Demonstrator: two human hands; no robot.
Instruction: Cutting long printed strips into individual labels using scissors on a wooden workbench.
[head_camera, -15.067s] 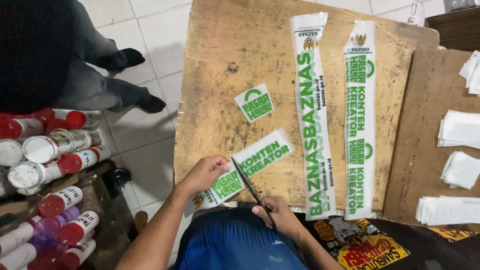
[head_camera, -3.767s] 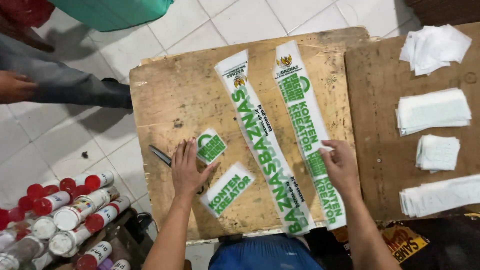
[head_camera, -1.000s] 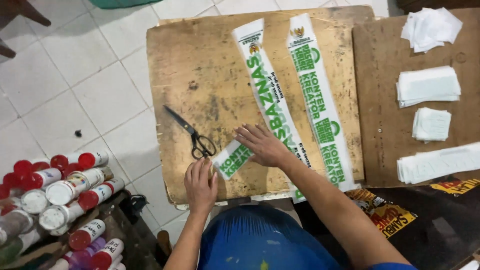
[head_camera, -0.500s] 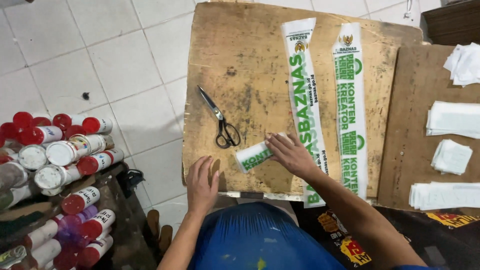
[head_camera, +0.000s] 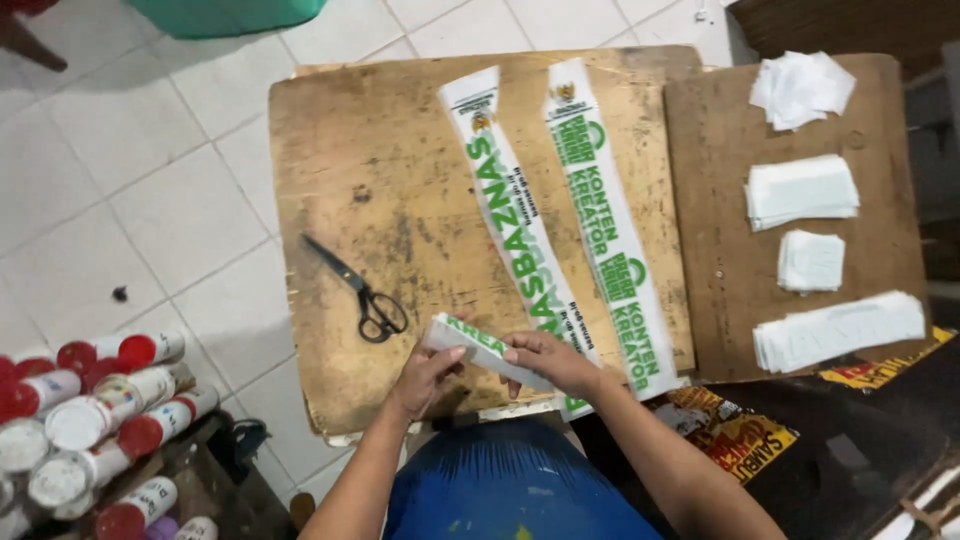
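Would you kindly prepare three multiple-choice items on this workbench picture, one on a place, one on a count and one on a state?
1. Where do the scissors lie?
A. on the wooden board, left of the two long strips
B. on the tiled floor
C. on the stacks of white paper

2. How many long white-and-green strips lie flat on the board?
A. one
B. two
C. four

3. What is the state of the small printed strip?
A. lying flat under the scissors
B. held above the board's near edge by both hands
C. hanging off the far edge

Answers: 1 A, the scissors rest on bare wood to the left of the left strip and the right strip. 2 B, just those two lie side by side. 3 B, the left hand and right hand grip it from either end.
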